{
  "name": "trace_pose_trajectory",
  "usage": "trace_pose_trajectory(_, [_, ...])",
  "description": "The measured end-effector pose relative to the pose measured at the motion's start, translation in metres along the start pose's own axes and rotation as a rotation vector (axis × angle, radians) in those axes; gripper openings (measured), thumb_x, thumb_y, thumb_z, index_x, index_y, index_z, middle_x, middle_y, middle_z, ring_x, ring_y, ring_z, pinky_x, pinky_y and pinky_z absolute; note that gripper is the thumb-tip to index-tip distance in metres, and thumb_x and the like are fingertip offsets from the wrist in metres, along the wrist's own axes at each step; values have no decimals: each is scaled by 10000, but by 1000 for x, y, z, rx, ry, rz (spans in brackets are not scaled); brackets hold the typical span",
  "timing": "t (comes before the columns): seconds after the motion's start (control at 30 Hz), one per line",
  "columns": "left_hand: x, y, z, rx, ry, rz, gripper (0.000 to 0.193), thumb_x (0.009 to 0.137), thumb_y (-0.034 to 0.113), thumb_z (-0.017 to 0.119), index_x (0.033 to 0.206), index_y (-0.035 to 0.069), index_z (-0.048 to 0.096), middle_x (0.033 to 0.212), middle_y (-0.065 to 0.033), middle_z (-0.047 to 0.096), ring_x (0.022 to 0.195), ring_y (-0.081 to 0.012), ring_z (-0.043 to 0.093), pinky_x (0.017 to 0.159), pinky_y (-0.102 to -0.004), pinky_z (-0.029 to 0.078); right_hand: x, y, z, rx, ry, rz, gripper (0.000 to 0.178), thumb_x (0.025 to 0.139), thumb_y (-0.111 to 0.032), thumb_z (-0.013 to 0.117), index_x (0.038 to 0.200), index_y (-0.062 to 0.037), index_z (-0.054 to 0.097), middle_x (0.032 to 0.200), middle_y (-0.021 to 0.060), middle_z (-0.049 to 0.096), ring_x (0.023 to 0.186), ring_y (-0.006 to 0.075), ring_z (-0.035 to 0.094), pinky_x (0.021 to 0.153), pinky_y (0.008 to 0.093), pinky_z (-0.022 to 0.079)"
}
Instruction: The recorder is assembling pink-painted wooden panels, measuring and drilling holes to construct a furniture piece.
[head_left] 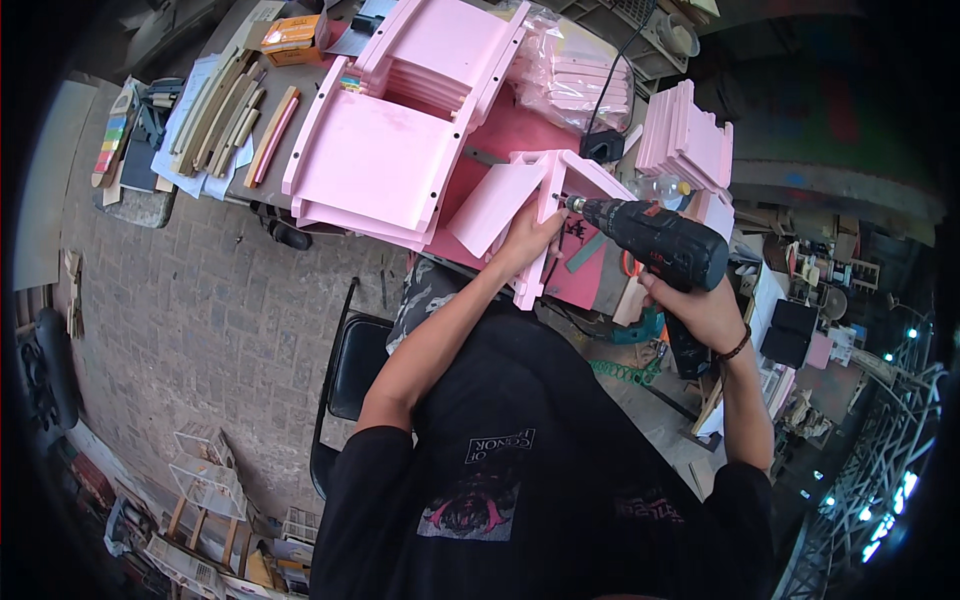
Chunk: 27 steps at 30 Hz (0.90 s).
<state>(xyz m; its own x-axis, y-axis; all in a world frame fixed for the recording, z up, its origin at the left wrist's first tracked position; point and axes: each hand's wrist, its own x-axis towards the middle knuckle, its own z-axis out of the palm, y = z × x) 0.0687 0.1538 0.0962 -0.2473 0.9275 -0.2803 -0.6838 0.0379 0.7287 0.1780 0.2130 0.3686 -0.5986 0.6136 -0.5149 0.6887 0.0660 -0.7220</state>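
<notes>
My right hand is wrapped around the handle of a black cordless drill. The drill points left, and its bit meets the edge of a pink wooden assembly on the table. My left hand grips that assembly just below the bit, its fingers partly hidden behind the wood. A slanted pink panel sits at the assembly's left side. Left of it lie stacked pink panel frames with dark holes along their rails.
Plastic-wrapped pink parts lie at the back, and stacked pink pieces stand behind the drill. A clear bottle is close to the drill. Wooden strips and an orange box are at far left. A black chair stands left of me.
</notes>
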Motion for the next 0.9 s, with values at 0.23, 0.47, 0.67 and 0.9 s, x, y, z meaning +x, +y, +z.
trace_pose_trajectory(0.23, [2, 1, 0, 11, -15, -5, 176, 935, 148, 530, 1001, -9, 488, 636, -18, 490, 444, -113, 530, 443, -294, 531, 3, -4, -4, -61, 2, 54, 215, 854, -73, 670, 1041, 3, 599, 873, 18, 622, 686, 96, 618, 603, 246, 502])
trace_pose_trajectory(0.47, [4, -4, -2, -11, -19, 4, 247, 926, 140, 539, 1081, -26, 442, 716, -43, 500, 438, -123, 538, 431, -302, 545, 3, -8, -2, -66, 11, 96, 244, 852, -103, 687, 1058, 4, 614, 867, 21, 636, 669, 99, 621, 593, 239, 500])
trace_pose_trajectory(0.67, [3, -3, -1, -7, -22, 8, 233, 930, 139, 538, 1075, -23, 452, 704, -38, 498, 438, -119, 526, 434, -306, 536, 2, -9, 4, -107, 93, 42, 308, 836, -145, 726, 1084, -2, 614, 876, 28, 654, 703, 103, 644, 595, 235, 505])
trace_pose_trajectory(0.9, [1, 1, 0, -41, -22, -7, 242, 935, 140, 542, 1096, -16, 450, 672, -30, 491, 442, -117, 515, 437, -301, 520, 0, -8, 1, -69, 110, -10, 355, 783, -120, 772, 1083, -13, 617, 882, 21, 657, 716, 109, 640, 620, 239, 509])
